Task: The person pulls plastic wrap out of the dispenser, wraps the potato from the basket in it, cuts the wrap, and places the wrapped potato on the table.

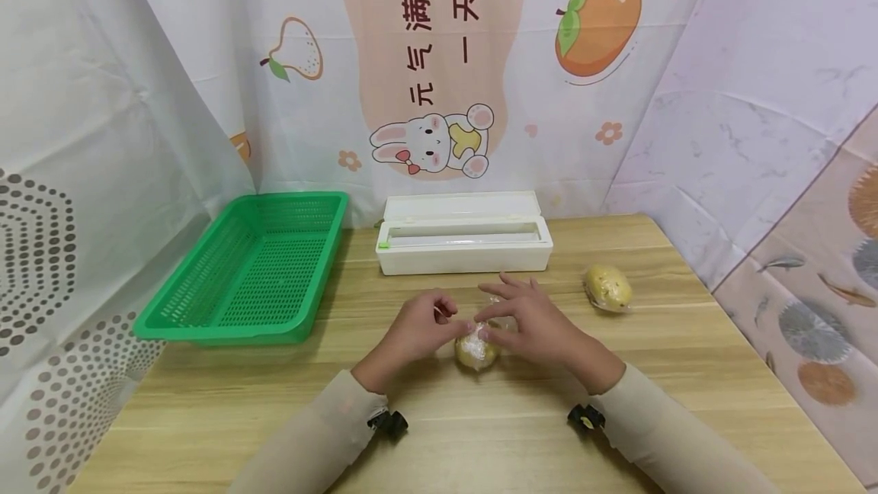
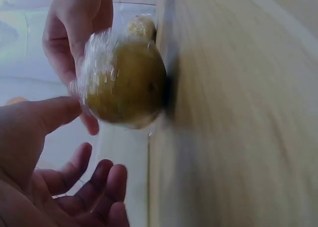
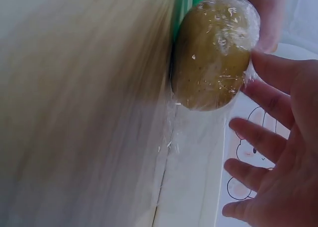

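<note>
A potato (image 1: pixel 476 351) in clear plastic wrap (image 3: pixel 223 40) sits on the table between the two hands. The left hand (image 1: pixel 430 324) touches the wrap near the top with its thumb; its other fingers are loosely bent, apart from the potato, as the left wrist view shows. From the other side the right hand (image 1: pixel 531 322) reaches in, its thumb and index finger touching the wrapped potato and the other fingers spread. A loose bit of film shows under the right hand. Farther right lies a second wrapped potato (image 1: pixel 607 287).
A green plastic basket (image 1: pixel 322 265) stands at the left. Behind the hands is a white plastic-wrap dispenser box (image 1: pixel 466 259) with its lid raised. A printed curtain (image 1: pixel 521 158) hangs behind the wooden table (image 1: pixel 473 448).
</note>
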`<state>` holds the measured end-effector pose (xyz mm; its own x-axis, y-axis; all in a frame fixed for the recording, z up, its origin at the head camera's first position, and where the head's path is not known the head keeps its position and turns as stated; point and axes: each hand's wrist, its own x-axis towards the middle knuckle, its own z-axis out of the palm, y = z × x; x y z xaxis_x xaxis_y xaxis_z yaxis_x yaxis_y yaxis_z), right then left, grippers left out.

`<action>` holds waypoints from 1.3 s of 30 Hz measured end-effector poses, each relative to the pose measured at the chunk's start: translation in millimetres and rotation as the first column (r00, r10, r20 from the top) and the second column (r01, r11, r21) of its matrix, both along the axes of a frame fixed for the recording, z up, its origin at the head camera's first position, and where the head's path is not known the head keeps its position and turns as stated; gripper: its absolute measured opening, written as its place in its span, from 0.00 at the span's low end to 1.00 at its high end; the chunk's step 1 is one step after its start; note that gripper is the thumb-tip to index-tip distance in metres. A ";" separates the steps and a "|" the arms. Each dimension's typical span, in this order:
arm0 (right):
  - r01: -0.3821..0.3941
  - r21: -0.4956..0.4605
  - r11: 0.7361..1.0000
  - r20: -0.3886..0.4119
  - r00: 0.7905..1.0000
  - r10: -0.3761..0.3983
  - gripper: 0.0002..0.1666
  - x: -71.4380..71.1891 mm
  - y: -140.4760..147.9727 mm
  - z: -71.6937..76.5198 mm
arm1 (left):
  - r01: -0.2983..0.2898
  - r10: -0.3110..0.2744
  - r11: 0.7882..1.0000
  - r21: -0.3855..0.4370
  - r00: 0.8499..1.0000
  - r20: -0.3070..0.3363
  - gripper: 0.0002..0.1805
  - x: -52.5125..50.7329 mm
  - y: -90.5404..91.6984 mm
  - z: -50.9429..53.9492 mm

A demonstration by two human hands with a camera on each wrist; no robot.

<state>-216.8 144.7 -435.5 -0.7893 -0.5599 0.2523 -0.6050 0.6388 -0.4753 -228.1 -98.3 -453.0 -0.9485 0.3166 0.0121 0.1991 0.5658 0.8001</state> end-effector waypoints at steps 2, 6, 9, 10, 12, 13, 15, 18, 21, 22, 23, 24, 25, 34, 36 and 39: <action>0.007 0.013 1.000 -0.001 1.000 -0.007 0.09 0.7 0.2 0.9 | 0.006 -0.008 0.999 -0.051 0.999 -0.053 0.25 5.3 1.8 6.0; 0.020 0.017 1.000 -0.011 1.000 -0.020 0.06 -0.5 1.4 1.8 | 0.062 -0.080 0.977 -0.206 0.994 -0.080 0.34 16.2 4.6 16.6; 0.012 -0.003 1.000 0.006 1.000 -0.012 0.03 -2.3 2.1 2.0 | 0.112 -0.139 0.949 -0.295 0.988 -0.072 0.37 20.5 4.6 18.5; 0.009 -0.009 1.000 0.014 1.000 -0.009 0.02 -3.0 2.3 1.9 | 0.121 -0.149 0.945 -0.303 0.986 -0.069 0.37 20.7 3.9 18.4; 0.009 -0.015 1.000 0.030 1.000 -0.008 0.02 -4.0 2.5 1.9 | 0.120 -0.147 0.947 -0.298 0.987 -0.071 0.34 19.3 2.0 17.0; 0.017 -0.016 1.000 0.038 0.999 -0.017 0.03 -4.4 2.8 1.8 | 0.114 -0.140 0.952 -0.284 0.988 -0.072 0.32 17.9 0.8 16.1; 0.040 -0.009 0.999 0.052 0.998 -0.039 0.06 -5.4 3.6 1.2 | 0.102 -0.124 0.961 -0.256 0.990 -0.073 0.28 15.0 -1.6 14.7; 0.086 0.013 0.996 0.093 0.992 -0.087 0.10 -6.4 5.2 1.2 | 0.088 -0.107 0.970 -0.226 0.992 -0.073 0.21 11.2 -3.9 12.9; 0.124 0.019 0.992 0.159 0.979 -0.125 0.13 -7.2 7.4 1.3 | 0.092 -0.105 0.975 -0.202 0.993 -0.058 0.14 9.3 -4.1 11.4; 0.131 0.017 0.991 0.182 0.974 -0.132 0.14 -7.3 7.9 1.6 | 0.095 -0.108 0.977 -0.193 0.993 -0.055 0.12 8.7 -3.8 10.8; 0.136 0.010 0.991 0.205 0.969 -0.135 0.14 -7.6 8.4 1.7 | 0.100 -0.111 0.978 -0.183 0.992 -0.051 0.11 8.2 -3.4 9.9; 0.140 0.002 0.990 0.230 0.964 -0.137 0.14 -8.0 8.7 1.2 | 0.108 -0.119 0.978 -0.178 0.992 -0.052 0.10 7.8 -3.1 8.9; 0.144 -0.011 0.990 0.263 0.955 -0.136 0.15 -8.2 9.1 0.5 | 0.120 -0.132 0.978 -0.172 0.990 -0.055 0.08 7.3 -2.7 8.2; 0.262 -0.191 0.946 0.563 0.819 -0.113 0.20 -8.0 6.0 -11.2 | 0.277 -0.281 0.952 -0.133 0.960 -0.013 0.16 4.0 -4.0 -0.2; 0.279 -0.214 0.936 0.588 0.802 -0.104 0.20 -7.6 4.5 -12.9 | 0.302 -0.305 0.945 -0.125 0.952 -0.003 0.19 3.1 -4.9 -2.0; 0.286 -0.235 0.929 0.603 0.792 -0.092 0.20 -6.9 2.5 -13.3 | 0.344 -0.347 0.930 -0.128 0.938 -0.004 0.21 1.0 -6.2 -3.2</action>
<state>-223.7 147.2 -448.8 -0.9214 -0.3573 -0.1526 -0.0404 0.4786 -0.8771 -227.2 -104.6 -456.2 -0.7801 0.6252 -0.0247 0.4197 0.5521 0.7204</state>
